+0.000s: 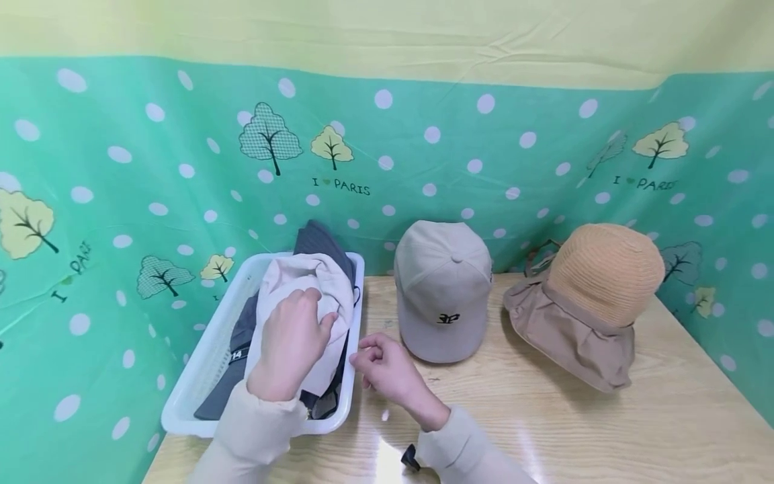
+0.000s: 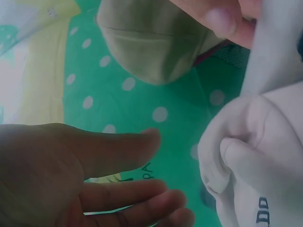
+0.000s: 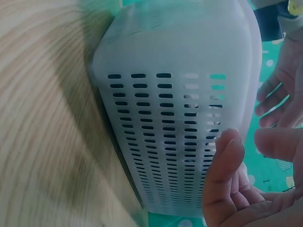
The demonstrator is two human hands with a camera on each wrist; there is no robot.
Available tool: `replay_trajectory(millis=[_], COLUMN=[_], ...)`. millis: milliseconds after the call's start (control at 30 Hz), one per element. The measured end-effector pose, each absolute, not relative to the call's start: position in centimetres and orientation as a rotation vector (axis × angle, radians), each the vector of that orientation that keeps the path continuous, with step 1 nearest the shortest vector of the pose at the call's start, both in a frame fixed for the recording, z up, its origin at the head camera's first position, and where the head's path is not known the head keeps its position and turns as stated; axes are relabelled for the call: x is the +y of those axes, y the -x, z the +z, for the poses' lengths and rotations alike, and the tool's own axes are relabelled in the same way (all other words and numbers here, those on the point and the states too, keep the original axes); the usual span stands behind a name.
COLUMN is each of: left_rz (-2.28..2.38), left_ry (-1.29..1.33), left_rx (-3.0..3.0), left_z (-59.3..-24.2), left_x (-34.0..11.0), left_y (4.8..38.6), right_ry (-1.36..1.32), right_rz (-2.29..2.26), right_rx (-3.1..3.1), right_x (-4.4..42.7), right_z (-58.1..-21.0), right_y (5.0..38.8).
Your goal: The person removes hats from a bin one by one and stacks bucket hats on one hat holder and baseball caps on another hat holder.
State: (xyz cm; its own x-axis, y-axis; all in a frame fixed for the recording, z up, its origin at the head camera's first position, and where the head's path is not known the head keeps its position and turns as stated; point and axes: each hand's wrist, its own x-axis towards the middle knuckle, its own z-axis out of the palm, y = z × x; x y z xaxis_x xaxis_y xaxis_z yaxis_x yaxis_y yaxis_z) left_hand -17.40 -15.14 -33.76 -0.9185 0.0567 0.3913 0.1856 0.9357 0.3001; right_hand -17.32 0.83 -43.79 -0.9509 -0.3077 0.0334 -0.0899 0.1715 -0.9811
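Plainly, we see the left hand (image 1: 293, 343) relaxed over one white hat (image 1: 341, 302) in one basket (image 1: 213, 339), the right hand (image 1: 388, 370) loose beside its right rim, both empty; one label (image 1: 239, 354) inside reads "14"; right, one grey cap (image 1: 444, 286), one straw hat (image 1: 605, 275); the far curtain (image 1: 405, 134) says "PARIS"

Grey cap (image 1: 444, 289) on wood table (image 1: 484, 417), peak toward viewer, straw hat (image 1: 607, 272) to its right, brown cloth brim, green-and-yellow curtain (image 1: 459, 117) behind, pale dots, printed trees, "PARIS" lettering.

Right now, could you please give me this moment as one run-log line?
left hand: empty, above white hat in basket | right hand: beside basket | grey cap, straw hat: on table
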Motion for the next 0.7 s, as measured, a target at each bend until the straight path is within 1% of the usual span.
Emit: replay_trajectory(millis=[367, 700], left_rz=[-0.331, -0.316], left_ry=[0.306, 0.243], left_rx=[-2.873, -3.022], left_z=[-33.1, -34.0], left_x=[-15.8, -16.1], left_y=[19.7, 22.2], right_ry=[0.339, 0.339], right_rz=[-1.895, -1.935], right_rx=[2.219, 2.175], right_x=[-0.2, -0.4], right_z=[-44.0, -44.0], right_y=[16.7, 16.2])
